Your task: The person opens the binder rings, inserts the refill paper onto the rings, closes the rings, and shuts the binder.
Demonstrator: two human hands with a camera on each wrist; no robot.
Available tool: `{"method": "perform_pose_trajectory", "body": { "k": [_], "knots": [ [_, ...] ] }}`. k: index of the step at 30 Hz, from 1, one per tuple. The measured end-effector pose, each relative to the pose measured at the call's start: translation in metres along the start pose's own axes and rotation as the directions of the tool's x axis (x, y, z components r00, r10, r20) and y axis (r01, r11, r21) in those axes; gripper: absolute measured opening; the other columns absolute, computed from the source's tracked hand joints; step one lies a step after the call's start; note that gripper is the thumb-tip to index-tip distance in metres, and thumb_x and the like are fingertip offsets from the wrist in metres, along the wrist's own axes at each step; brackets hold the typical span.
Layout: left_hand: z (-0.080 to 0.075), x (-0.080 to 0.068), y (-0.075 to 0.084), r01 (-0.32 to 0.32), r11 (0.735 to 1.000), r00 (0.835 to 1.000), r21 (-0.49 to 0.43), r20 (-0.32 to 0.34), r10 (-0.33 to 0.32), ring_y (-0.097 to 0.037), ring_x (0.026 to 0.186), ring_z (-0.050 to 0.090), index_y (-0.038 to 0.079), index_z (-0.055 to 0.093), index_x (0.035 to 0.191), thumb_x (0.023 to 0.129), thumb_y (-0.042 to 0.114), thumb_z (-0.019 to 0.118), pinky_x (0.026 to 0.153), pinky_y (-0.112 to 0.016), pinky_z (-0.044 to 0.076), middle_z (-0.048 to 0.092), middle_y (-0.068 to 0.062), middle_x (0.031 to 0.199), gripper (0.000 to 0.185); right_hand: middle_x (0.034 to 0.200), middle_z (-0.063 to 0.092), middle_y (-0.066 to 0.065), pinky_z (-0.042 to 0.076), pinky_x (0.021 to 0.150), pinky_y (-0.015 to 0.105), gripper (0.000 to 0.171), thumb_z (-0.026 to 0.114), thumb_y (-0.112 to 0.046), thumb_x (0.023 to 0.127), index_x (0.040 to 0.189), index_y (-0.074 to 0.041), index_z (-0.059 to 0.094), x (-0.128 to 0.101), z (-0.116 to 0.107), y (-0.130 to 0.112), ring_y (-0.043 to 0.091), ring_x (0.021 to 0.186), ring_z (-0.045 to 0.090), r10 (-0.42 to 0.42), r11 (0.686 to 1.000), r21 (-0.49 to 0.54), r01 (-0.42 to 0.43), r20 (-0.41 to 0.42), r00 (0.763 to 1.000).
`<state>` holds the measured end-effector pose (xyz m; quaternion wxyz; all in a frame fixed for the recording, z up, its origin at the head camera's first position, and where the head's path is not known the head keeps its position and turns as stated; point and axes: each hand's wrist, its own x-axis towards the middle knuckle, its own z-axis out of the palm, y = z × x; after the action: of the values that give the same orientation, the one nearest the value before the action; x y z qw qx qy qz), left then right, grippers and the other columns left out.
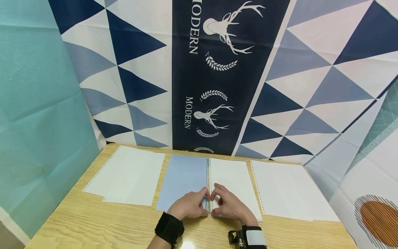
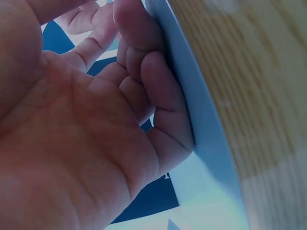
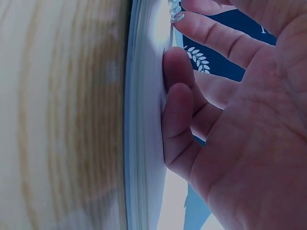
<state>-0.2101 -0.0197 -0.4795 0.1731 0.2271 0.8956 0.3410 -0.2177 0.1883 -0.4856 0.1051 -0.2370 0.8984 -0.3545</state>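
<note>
A ring-bound notebook lies open on the table, with its light blue cover on the left and lined white pages on the right. The ring binding runs down the middle. At its near end my left hand holds the rings from the left, its other fingers curled against the blue cover. From the right, my right hand grips the same rings with bent fingers. A fingertip meets the clear rings in the right wrist view, while the lower fingers rest on the page stack.
Loose punched sheets overlap on the left of the wooden table. More punched lined sheets lie to the right of the notebook. A patterned cloth hangs behind the table's back edge.
</note>
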Motion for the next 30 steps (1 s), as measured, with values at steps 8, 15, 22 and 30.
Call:
{"method": "perform_pose_trajectory", "body": {
  "k": [8, 15, 22, 30],
  "knots": [
    [-0.0002, -0.0007, -0.0004, -0.007, 1.0, 1.0, -0.011, -0.004, 0.007, -0.011, 0.058, 0.048, 0.025, 0.052, 0.113, 0.086, 0.019, 0.081, 0.056, -0.026, 0.036, 0.056, 0.005, 0.071, 0.039, 0.157, 0.033, 0.036, 0.045, 0.071, 0.022, 0.035, 0.086, -0.004, 0.068, 0.093, -0.009, 0.063, 0.0007, 0.0013, 0.0004, 0.018, 0.082, 0.054, -0.01, 1.0, 0.01, 0.01, -0.001, 1.0],
    [0.001, 0.0008, -0.0024, 0.002, 1.0, 1.0, -0.024, -0.002, -0.002, -0.012, 0.058, 0.047, 0.024, 0.052, 0.113, 0.087, 0.02, 0.08, 0.056, -0.026, 0.035, 0.057, 0.005, 0.071, 0.038, 0.157, 0.033, 0.036, 0.044, 0.07, 0.022, 0.037, 0.087, -0.002, 0.066, 0.092, -0.007, 0.061, 0.0005, 0.0008, -0.0017, 0.019, 0.082, 0.054, 0.017, 1.0, 0.017, -0.017, 0.0, 1.0],
    [0.0013, 0.001, -0.0005, 0.006, 1.0, 1.0, -0.025, -0.001, -0.006, -0.012, 0.058, 0.047, 0.024, 0.052, 0.111, 0.088, 0.019, 0.079, 0.057, -0.027, 0.035, 0.056, 0.004, 0.071, 0.036, 0.155, 0.037, 0.036, 0.044, 0.068, 0.022, 0.035, 0.085, -0.003, 0.065, 0.09, -0.009, 0.061, 0.0008, 0.0018, -0.0016, 0.017, 0.078, 0.054, -0.003, 1.0, -0.023, 0.003, -0.017, 1.0],
    [0.0006, -0.0008, 0.007, -0.005, 0.999, 1.0, 0.054, -0.031, 0.007, -0.013, 0.062, 0.046, 0.02, 0.053, 0.108, 0.086, 0.014, 0.078, 0.058, -0.027, 0.035, 0.053, 0.003, 0.072, 0.034, 0.152, 0.044, 0.033, 0.044, 0.067, 0.022, 0.031, 0.081, -0.004, 0.067, 0.089, -0.012, 0.06, 0.0017, 0.0028, -0.0021, 0.01, 0.072, 0.053, -0.028, 0.994, -0.108, 0.023, -0.042, 0.999]
  ]
}}
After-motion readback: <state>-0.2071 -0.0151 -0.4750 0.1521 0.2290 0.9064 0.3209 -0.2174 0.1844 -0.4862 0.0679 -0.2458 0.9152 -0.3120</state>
